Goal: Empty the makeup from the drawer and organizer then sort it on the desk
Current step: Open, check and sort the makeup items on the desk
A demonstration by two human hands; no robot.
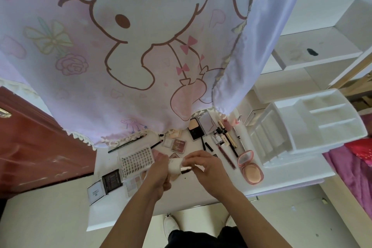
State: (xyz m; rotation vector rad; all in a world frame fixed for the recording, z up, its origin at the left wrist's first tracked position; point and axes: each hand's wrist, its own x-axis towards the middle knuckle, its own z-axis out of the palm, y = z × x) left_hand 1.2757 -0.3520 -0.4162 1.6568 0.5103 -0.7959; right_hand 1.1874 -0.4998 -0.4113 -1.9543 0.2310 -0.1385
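Gripping a small white bottle (175,167) in the left hand (159,171) over the middle of the bench (211,201), pinching its cap (186,169) with the right hand (209,169), probably to check it before sorting.

Over the desk (201,197) the left hand (159,169) and right hand (205,165) meet, with a bottle (177,167) held between them. Just left of the left hand lies a lash tray (137,159), and farther left an open palette (111,180). Beyond the left hand, pencils (128,143) lie by the curtain (141,46) hem. Behind both hands sits a blush box (178,145), with an open powder case (198,129) behind that. Behind the right hand lies a row of tubes (225,139). To its right is an open compact (250,167), and farther right the organizer (302,127).
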